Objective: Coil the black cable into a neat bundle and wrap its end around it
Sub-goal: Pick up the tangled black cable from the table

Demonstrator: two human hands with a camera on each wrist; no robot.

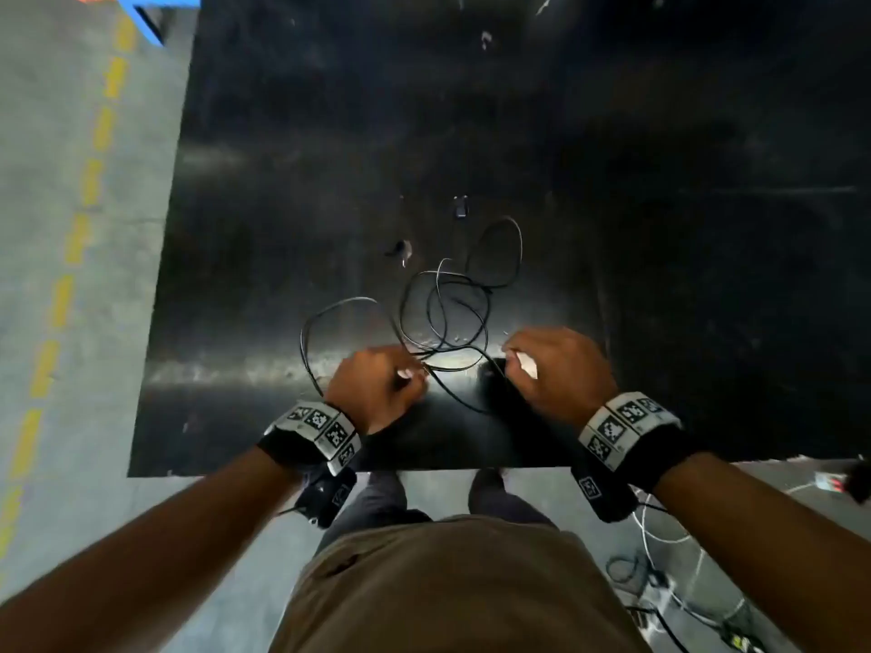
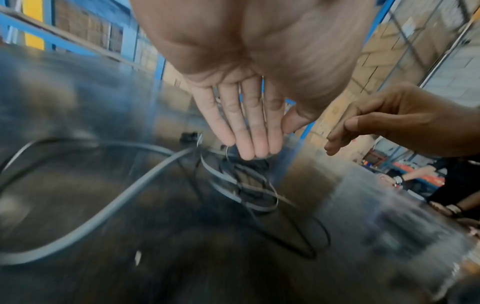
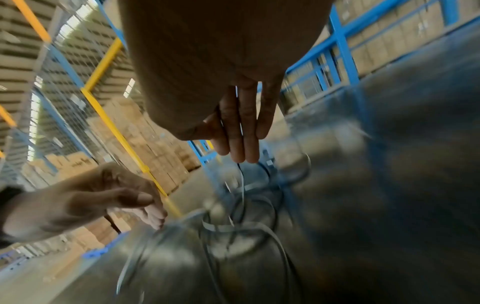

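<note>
A thin black cable (image 1: 443, 313) lies in loose tangled loops on the black table (image 1: 330, 134), with its plug (image 1: 461, 207) at the far end. My left hand (image 1: 410, 374) hovers at the near left of the tangle. In the left wrist view my left hand (image 2: 254, 148) has straight fingers pointing down at the cable (image 2: 103, 209), the thumb tucked beside them. My right hand (image 1: 511, 360) is at the near right, where a strand runs under it. Its fingers (image 3: 239, 144) are straight, tips right above a strand of the cable (image 3: 259, 226). Neither hand visibly grips anything.
The table's front edge (image 1: 330, 471) is just behind my wrists. A small scrap (image 1: 400, 249) lies left of the loops. Grey floor with a dashed yellow line (image 1: 61, 299) runs along the left. White wires (image 1: 660, 525) lie on the floor at right.
</note>
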